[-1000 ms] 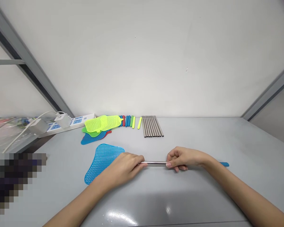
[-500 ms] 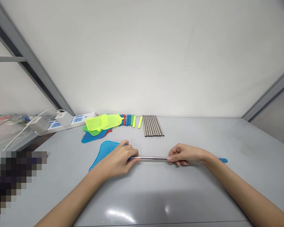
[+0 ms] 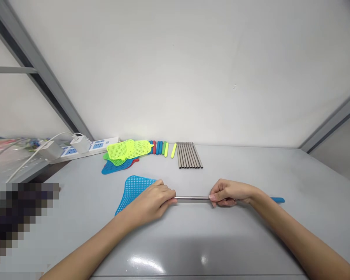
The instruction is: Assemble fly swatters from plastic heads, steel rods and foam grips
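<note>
One thin metal rod is running crosswise between the hands, over the middle of the grey tabletop. The left hand is wrapping its fingers over the rod's left end with the thumb pressing from below, and it's covering the near corner of a blue mesh paddle, so I can't tell how paddle and rod are meeting. The right hand is pinching the rod between thumb and forefinger, the other fingers curling under. Past that wrist, a blue grip is poking out, pretty much in line with the rod.

Further back, a bunch of metal tubes are lying side by side, with a lone yellow grip sitting just left of them and a row of mixed-colour grips next to that. More mesh paddles in yellow, green, blue and red are overlapping further left, close to a white power strip that's holding some chunky adapters.
</note>
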{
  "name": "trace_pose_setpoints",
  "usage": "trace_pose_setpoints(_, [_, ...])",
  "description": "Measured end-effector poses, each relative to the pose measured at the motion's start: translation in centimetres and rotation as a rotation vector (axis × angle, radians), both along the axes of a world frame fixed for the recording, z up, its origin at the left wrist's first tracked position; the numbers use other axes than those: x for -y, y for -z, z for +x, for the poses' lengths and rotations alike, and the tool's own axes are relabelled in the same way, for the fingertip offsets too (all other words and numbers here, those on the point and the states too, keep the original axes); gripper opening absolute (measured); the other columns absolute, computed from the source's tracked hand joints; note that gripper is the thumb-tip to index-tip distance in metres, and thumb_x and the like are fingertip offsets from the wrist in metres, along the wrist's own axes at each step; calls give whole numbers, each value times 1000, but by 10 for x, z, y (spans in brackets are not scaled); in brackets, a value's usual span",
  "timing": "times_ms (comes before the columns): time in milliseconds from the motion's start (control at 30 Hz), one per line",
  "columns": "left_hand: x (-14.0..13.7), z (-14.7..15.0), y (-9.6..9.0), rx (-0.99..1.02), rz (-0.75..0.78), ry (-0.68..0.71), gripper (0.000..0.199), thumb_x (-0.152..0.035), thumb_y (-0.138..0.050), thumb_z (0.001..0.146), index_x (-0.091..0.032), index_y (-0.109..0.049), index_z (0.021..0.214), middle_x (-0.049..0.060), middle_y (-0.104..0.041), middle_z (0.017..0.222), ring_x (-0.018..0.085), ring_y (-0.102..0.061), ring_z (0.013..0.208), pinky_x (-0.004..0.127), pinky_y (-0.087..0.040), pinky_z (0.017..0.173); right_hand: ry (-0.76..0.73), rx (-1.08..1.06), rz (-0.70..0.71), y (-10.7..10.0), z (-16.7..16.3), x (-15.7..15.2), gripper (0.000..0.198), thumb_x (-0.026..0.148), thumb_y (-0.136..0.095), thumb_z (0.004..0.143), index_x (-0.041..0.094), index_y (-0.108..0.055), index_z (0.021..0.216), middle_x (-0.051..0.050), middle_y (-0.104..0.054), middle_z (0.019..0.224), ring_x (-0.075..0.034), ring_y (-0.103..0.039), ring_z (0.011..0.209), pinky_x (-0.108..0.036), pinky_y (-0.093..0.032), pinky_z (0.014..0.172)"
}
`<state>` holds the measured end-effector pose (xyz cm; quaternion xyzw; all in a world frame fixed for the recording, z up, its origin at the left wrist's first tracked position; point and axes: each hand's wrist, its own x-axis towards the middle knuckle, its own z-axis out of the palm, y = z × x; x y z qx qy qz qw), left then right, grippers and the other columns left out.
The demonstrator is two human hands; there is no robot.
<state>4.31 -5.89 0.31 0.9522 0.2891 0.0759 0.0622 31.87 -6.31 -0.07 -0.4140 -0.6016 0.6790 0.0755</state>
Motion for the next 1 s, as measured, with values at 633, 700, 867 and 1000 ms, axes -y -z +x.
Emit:
trace_pose_setpoints(633, [9, 3, 5, 60, 249, 94, 26, -17, -31, 87, -16, -46, 65, 0, -46, 58, 11, -39, 55, 27, -28, 63, -69, -121, -420, 10, -8, 3, 26, 32, -48, 78, 12, -47, 62, 8, -32, 39, -1, -15, 31, -13, -8, 26])
trace_pose_setpoints(700, [9, 4, 5, 62, 279, 103, 26, -17, -32, 86, -16, -47, 65, 0, -46, 58, 11, -39, 55, 27, -27, 62, -70, -133, -449, 12, -9, 2, 26, 32, -48, 78, 12, -46, 62, 8, -32, 39, -1, -15, 30, -13, -9, 26])
trace_pose_setpoints(867, [10, 5, 7, 56, 346, 119, 25, -16, -32, 86, -15, -47, 65, 0, -47, 58, 11, -40, 55, 27, -27, 62, -75, -147, -483, 14, -10, 3, 26, 31, -47, 79, 12, -46, 62, 7, -33, 39, -1, -15, 30, -12, -10, 25])
trace_pose_setpoints(1000, [13, 7, 8, 69, 334, 107, 26, -15, -32, 86, -16, -47, 65, 0, -48, 58, 11, -41, 55, 28, -27, 62, -80, -139, -513, 15, -11, 4, 23, 31, -47, 78, 12, -47, 65, 8, -32, 39, -1, -14, 30, -12, -9, 25])
